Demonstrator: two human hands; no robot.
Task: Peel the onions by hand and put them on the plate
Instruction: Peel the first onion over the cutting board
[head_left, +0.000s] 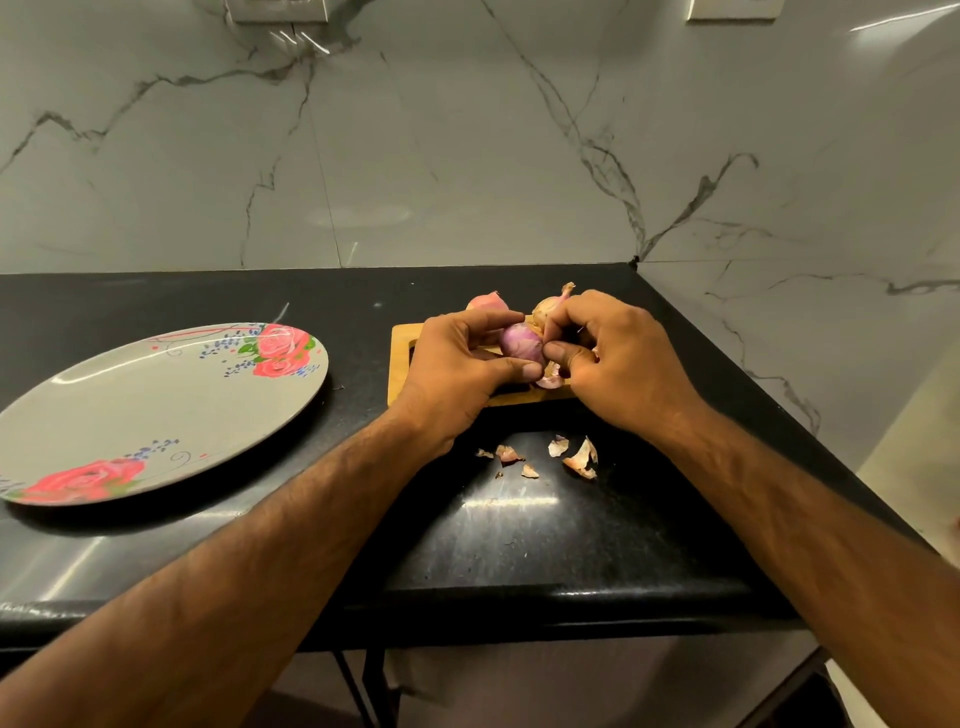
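Your left hand (467, 364) grips a purple onion (519, 340), with the forefinger curled over its top and the thumb stretched beneath it, while your right hand (613, 358) meets it from the other side, thumb and fingertips pinching at the onion's right flank (whether they have skin or flesh between them is too small to tell). Both hands hang just above the near part of the board, and the onion is held off its surface. Behind everything rises a grey-veined marble wall (467, 156), which turns a corner on your right. Below it runs the black, glossy desk (519, 545), whose front edge crosses the lower part of the view. On the desk to your left, well apart from the hands, lies a large oval plate (156, 405) printed with red roses at two ends; no onion lies on it. Under your hands sits a wooden board (402, 364) with a dark recess. At its far edge stand a pink onion (485, 301) and a tan onion (548, 306), both in their skins. A curl of skin (550, 382) lies on the board beneath your thumbs. Nearer to you, dry peel scraps (582, 457) are scattered on the desk.
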